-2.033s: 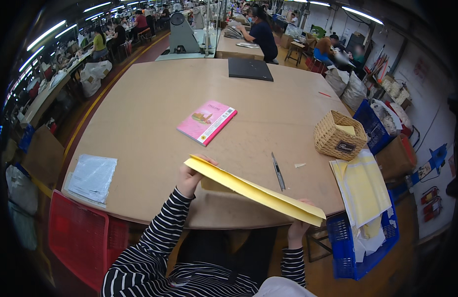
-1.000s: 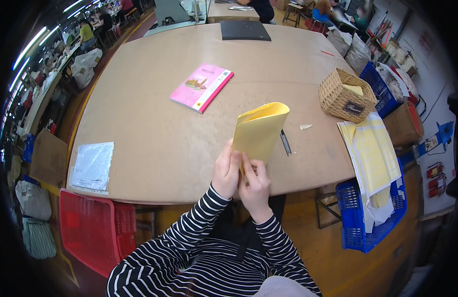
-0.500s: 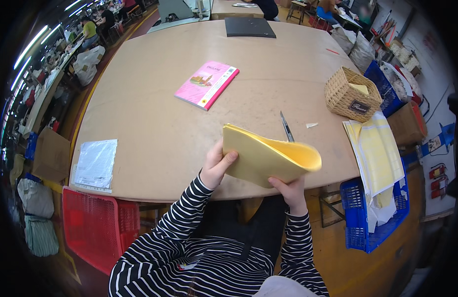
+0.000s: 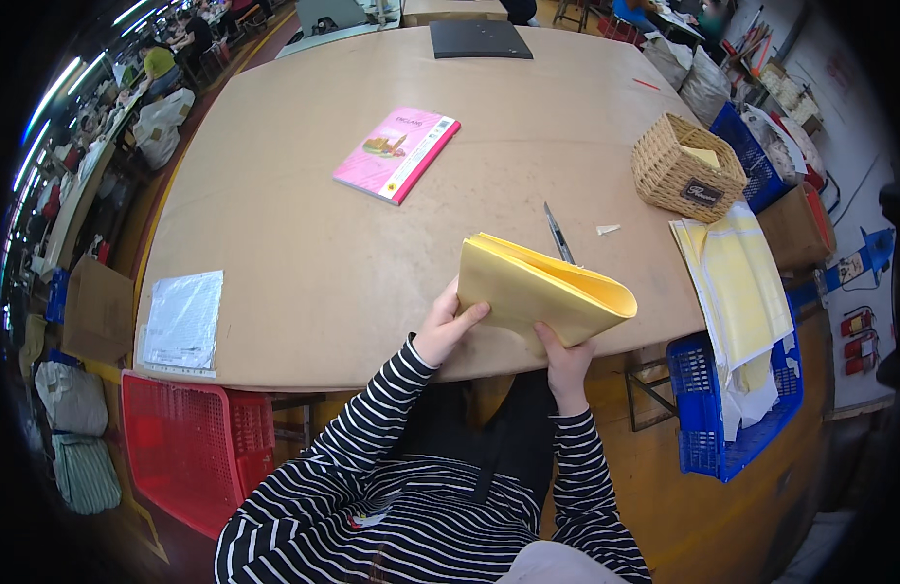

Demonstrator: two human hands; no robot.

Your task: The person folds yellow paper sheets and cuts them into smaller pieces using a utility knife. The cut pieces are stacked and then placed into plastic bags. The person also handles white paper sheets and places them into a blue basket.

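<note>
A folded stack of yellow paper sheets (image 4: 533,292) is held up above the near edge of the table, its rounded fold to the right and its loose edges to the left. My left hand (image 4: 448,323) grips its lower left side, thumb on the near face and the other fingers hidden behind. My right hand (image 4: 565,362) pinches the bottom edge toward the right, thumb also on the near face. Just beyond the paper lies a utility knife (image 4: 558,232), its lower end close to the paper's top edge. Beside the knife is a small white scrap (image 4: 608,230).
On the brown table (image 4: 275,175) lie a pink notebook (image 4: 396,154), a black flat board (image 4: 480,40) and a plastic-sleeved sheet (image 4: 182,319). A wicker basket (image 4: 676,167) and yellow-white sheets (image 4: 732,282) sit at the right edge. Red (image 4: 182,438) and blue crates (image 4: 698,409) flank the table.
The folded yellow paper and both hands have shifted slightly right. Its fold is pressed flatter, with a narrower gap. The whole view has tilted a little, moving the table upward.
</note>
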